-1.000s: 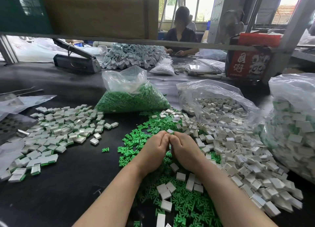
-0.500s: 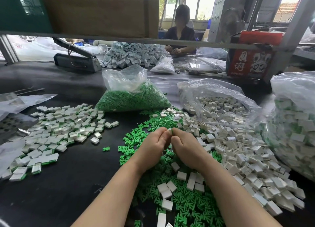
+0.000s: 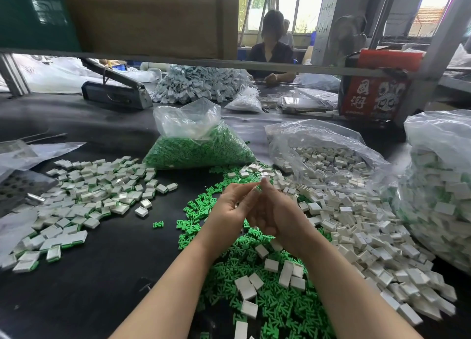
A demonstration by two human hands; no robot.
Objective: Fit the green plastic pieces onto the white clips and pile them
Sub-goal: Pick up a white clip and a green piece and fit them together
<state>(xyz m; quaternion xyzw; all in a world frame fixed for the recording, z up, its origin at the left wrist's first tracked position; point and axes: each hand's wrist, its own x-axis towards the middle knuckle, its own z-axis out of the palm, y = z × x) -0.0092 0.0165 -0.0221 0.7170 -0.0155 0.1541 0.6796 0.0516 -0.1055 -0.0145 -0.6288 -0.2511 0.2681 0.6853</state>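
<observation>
Mid-batch: one piece in the fingers, a good pile done, lots more loose stock to go.

Left hand [image 3: 230, 206] & right hand [image 3: 274, 211] meet over the loose green pieces [image 3: 267, 305]; fingertips of both pinch a small green bit [image 3: 258, 187] between them. Can't tell if a white clip is in there too, fingers hide it. Finished pile [image 3: 84, 206] of white clips w/ green edges sits well to the left on the black table [image 3: 102, 275]. Still to do, I judge: big spread of bare white clips [image 3: 362, 236] at right, plus a bag of green pieces [image 3: 198, 147] and a bag of white clips [image 3: 323, 157] behind. Bag at far right [image 3: 438, 198] looks like assembled ones.
</observation>
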